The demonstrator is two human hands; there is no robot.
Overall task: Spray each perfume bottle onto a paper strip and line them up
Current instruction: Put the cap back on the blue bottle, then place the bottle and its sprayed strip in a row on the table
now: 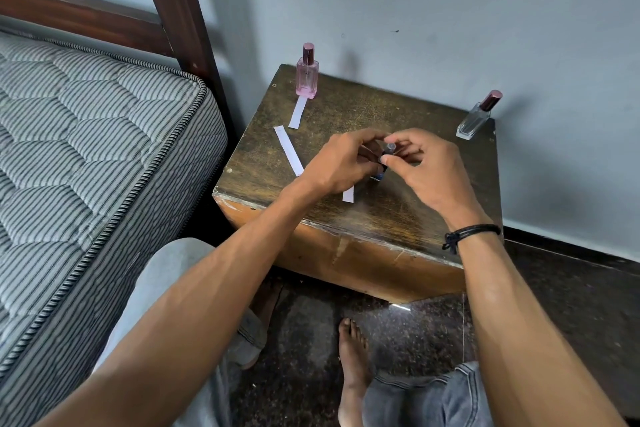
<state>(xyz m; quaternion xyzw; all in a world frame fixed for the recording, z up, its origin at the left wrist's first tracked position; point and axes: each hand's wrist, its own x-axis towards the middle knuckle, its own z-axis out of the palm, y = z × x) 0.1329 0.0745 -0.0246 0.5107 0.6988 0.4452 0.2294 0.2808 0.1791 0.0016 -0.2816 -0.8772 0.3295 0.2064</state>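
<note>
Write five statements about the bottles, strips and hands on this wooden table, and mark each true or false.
1. The pink bottle stands at the back left corner of the wooden table. True.
2. The clear bottle lies on its side. False: it stands, capped, at the back right.
3. The left hand and the right hand both hold the small dark bottle. True.
4. No strip lies near the pink bottle. False: a paper strip lies right in front of it.
5. The right wrist is bare. False: it wears a black cord bracelet.
</note>
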